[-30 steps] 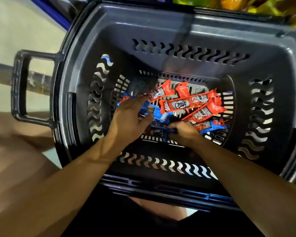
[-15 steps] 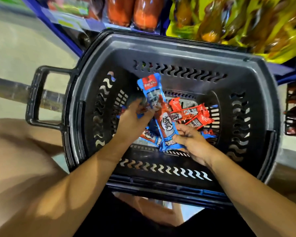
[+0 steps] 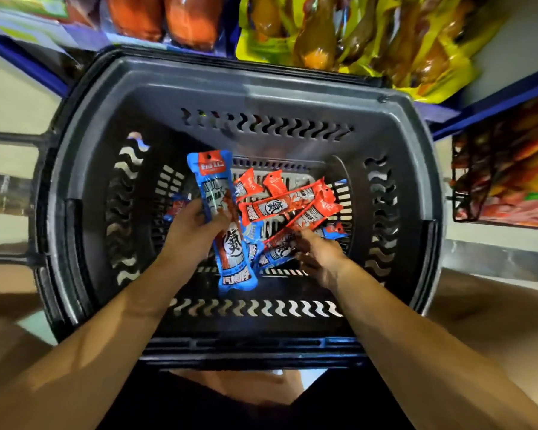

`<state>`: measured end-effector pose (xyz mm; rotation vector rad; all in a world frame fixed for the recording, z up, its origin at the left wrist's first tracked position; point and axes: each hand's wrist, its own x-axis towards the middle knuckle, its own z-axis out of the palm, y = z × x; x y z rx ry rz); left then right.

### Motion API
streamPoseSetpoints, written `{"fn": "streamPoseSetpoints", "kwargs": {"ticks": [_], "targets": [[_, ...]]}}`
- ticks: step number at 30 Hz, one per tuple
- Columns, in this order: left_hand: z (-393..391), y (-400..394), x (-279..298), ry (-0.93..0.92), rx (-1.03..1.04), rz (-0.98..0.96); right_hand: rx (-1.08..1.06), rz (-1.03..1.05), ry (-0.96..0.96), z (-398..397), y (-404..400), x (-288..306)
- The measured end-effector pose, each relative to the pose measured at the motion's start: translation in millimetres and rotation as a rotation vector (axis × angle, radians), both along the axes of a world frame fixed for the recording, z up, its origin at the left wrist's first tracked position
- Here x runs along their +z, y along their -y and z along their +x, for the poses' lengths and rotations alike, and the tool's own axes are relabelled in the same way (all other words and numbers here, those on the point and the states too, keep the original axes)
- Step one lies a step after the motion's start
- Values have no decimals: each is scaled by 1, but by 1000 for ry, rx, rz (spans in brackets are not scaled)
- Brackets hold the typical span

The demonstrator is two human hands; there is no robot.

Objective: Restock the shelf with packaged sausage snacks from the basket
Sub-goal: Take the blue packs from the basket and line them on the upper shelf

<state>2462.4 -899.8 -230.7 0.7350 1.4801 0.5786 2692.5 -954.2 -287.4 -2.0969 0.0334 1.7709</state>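
Nearest you, both forearms reach down over the near rim of the dark basket [image 3: 416, 169], which stands in front of you on the floor. Your left hand [image 3: 190, 237] has its fingers and thumb curled round a long blue sausage pack [image 3: 227, 231], gripping it at about mid-length; the pack runs lengthwise away from you and is lifted above the others, its red-tabbed end pointing to the far wall. Your right hand [image 3: 320, 256] is lower in the basket, fingers bent down onto the near end of a red-and-blue pack [image 3: 277, 252] in the pile; it is blurred, so you cannot tell whether it is truly pinching that pack or only touching it. Just beyond your right hand lie the loose red sausage packs [image 3: 286, 203], overlapping one another at angles on the slotted basket floor, with blue ones partly hidden beneath them. Past the basket's far rim, a blue-edged shelf [image 3: 491, 107] holds orange vacuum packs [image 3: 174, 20] to the left and yellow packs of drumsticks [image 3: 354, 35] to the right. At far right, a wire rack [image 3: 472, 193] carries reddish packets.
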Motion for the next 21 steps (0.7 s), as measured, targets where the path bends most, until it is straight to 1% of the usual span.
{"fn": "streamPoseSetpoints", "kwargs": {"ticks": [2,4,6,11,15,21], "targets": [[-1,0,-3,-7,17,-21,-104,-86,13,7,0,-19],[-1,0,-6,-11,6,-33,-154,-113,65,13,3,-45],[-3,1,-7,-15,-11,-39,-218,-81,88,17,2,-68],[-3,2,-14,-33,-45,-57,-280,38,222,14,-18,-93],[-1,3,-17,-61,-80,-55,-303,114,212,7,-30,-89],[8,4,-6,-31,-125,11,-320,339,51,4,-45,-22]]}}
